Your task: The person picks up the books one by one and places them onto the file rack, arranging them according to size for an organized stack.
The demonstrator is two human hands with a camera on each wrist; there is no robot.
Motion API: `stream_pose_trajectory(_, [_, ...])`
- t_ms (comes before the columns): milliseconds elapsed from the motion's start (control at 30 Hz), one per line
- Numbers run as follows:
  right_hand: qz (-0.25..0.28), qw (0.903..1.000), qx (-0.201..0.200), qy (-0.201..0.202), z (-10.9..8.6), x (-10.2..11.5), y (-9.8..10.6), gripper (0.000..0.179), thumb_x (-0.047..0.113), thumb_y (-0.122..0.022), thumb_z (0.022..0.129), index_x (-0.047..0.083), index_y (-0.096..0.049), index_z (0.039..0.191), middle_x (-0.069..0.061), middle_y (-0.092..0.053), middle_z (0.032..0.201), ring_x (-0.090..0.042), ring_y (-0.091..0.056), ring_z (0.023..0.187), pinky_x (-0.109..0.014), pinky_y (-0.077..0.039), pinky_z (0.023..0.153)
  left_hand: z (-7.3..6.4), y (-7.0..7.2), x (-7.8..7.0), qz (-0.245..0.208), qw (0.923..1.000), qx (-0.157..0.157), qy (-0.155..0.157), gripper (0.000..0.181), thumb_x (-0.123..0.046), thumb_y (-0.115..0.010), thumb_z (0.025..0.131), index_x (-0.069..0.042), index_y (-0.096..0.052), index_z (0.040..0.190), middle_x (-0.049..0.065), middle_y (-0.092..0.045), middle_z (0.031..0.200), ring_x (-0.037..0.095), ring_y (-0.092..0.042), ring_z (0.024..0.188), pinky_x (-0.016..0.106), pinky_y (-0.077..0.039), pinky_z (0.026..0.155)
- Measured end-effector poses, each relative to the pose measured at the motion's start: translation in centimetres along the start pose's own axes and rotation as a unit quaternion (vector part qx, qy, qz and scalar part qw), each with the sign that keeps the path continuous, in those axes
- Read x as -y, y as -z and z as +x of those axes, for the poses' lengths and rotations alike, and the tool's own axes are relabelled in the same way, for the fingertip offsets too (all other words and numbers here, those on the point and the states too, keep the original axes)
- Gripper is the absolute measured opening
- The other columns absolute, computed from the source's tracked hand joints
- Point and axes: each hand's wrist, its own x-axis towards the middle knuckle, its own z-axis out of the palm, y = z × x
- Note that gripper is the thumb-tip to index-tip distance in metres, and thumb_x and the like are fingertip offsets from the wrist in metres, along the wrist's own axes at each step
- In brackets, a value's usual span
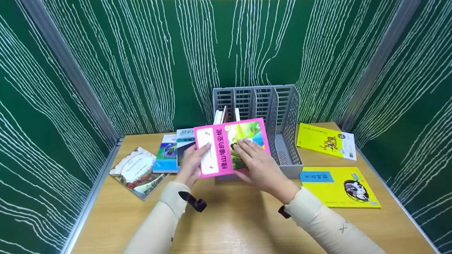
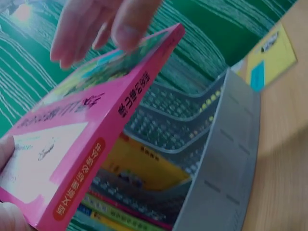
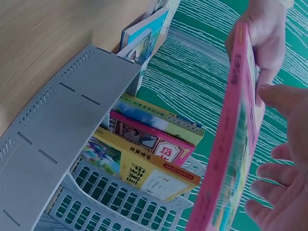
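Observation:
A pink book (image 1: pixel 210 165) is held up in front of a grey magazine rack (image 1: pixel 289 141). My left hand (image 1: pixel 191 164) grips its left end, thumb on the white panel of the cover. My right hand (image 1: pixel 259 164) lies over the green picture at the other end, fingers extended and held loosely apart. The right wrist view shows the right hand (image 3: pixel 284 178) beside the cover, with the spine of the pink book (image 3: pixel 226 125) facing the camera. Behind it, a yellow book (image 3: pixel 139 166) and several others stand in the rack's left compartments.
Left of the rack lie a blue book (image 1: pixel 164 165), another book (image 1: pixel 183 133) partly over it, and a book with a pale cover (image 1: pixel 136 171). Two yellow books (image 1: pixel 317 139) (image 1: pixel 335 195) lie on the right. Green walls (image 1: pixel 141 63) enclose the wooden table (image 1: pixel 226 225).

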Motion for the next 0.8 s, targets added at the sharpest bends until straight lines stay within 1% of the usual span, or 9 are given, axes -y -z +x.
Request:
stream_pose_trajectory(200, [-0.007, 0.9987, 0.049, -0.010, -0.1, 0.3, -0.1, 0.094, 0.038, -0.094, 0.086, 0.006, -0.049, 0.162, -0.017, -0.050, 0.168, -0.038, -0.046, 0.157, -0.057, -0.034, 0.131, -0.6, -1.1, -0.3, -0.036, 0.9993, 0.002, 0.013, 0.040, -0.024, -0.070, 0.107, -0.003, -0.061, 0.140, 0.015, -0.079, 0.121, 0.025, -0.080, 0.101, 0.042, -0.068, 0.088])
stream_pose_trajectory(300, [-0.025, 0.9982, 0.053, -0.011, -0.2, 0.3, -0.5, 0.097, 0.034, -0.095, 0.085, 0.008, -0.047, 0.164, -0.016, -0.046, 0.170, -0.038, -0.044, 0.159, -0.058, -0.032, 0.132, -0.8, -1.6, -0.4, -0.056, 0.9981, 0.000, 0.024, 0.040, -0.024, -0.070, 0.107, -0.004, -0.061, 0.140, 0.014, -0.079, 0.120, 0.025, -0.080, 0.101, 0.043, -0.068, 0.088])
stream_pose_trajectory(400, [-0.050, 0.9983, 0.027, -0.001, -0.1, 0.1, -1.1, 0.089, 0.029, -0.094, 0.085, 0.006, -0.052, 0.160, -0.019, -0.051, 0.167, -0.040, -0.047, 0.156, -0.059, -0.035, 0.131, -1.1, -2.2, -0.4, -0.077, 0.9965, -0.004, 0.033, 0.040, -0.023, -0.070, 0.107, -0.003, -0.062, 0.140, 0.013, -0.080, 0.118, 0.024, -0.079, 0.102, 0.042, -0.067, 0.088])
stream_pose_trajectory(500, [-0.085, 0.9963, -0.010, 0.009, 0.0, -0.1, -1.8, 0.073, 0.023, -0.090, 0.090, 0.005, -0.058, 0.154, -0.020, -0.058, 0.160, -0.041, -0.053, 0.151, -0.059, -0.040, 0.128, -1.3, -2.8, -0.3, -0.092, 0.9947, -0.015, 0.044, 0.041, -0.023, -0.072, 0.107, -0.003, -0.063, 0.141, 0.011, -0.079, 0.117, 0.022, -0.077, 0.103, 0.040, -0.066, 0.088])
stream_pose_trajectory(567, [-0.101, 0.9944, -0.029, 0.010, 0.1, -0.3, -2.1, 0.065, 0.019, -0.086, 0.093, 0.005, -0.060, 0.151, -0.021, -0.061, 0.156, -0.041, -0.057, 0.147, -0.058, -0.043, 0.126, -1.6, -3.1, -0.2, -0.095, 0.9940, -0.018, 0.051, 0.043, -0.024, -0.072, 0.106, -0.002, -0.062, 0.142, 0.011, -0.078, 0.119, 0.022, -0.076, 0.105, 0.040, -0.065, 0.090])
stream_pose_trajectory(667, [-0.116, 0.9925, -0.040, 0.005, 0.1, -0.3, -2.3, 0.063, 0.015, -0.085, 0.094, 0.005, -0.060, 0.151, -0.021, -0.062, 0.155, -0.041, -0.060, 0.144, -0.058, -0.047, 0.122, -1.9, -3.7, 0.0, -0.089, 0.9944, -0.018, 0.053, 0.045, -0.023, -0.072, 0.106, -0.001, -0.062, 0.144, 0.013, -0.077, 0.125, 0.023, -0.074, 0.109, 0.042, -0.064, 0.097])
stream_pose_trajectory(800, [-0.133, 0.9896, -0.053, 0.012, 0.1, -0.5, -2.4, 0.062, 0.012, -0.084, 0.094, 0.005, -0.060, 0.150, -0.023, -0.064, 0.151, -0.043, -0.063, 0.140, -0.059, -0.050, 0.119, -2.2, -4.2, 0.0, -0.082, 0.9956, -0.013, 0.043, 0.045, -0.019, -0.070, 0.107, 0.002, -0.060, 0.146, 0.016, -0.074, 0.133, 0.024, -0.073, 0.113, 0.044, -0.061, 0.106])
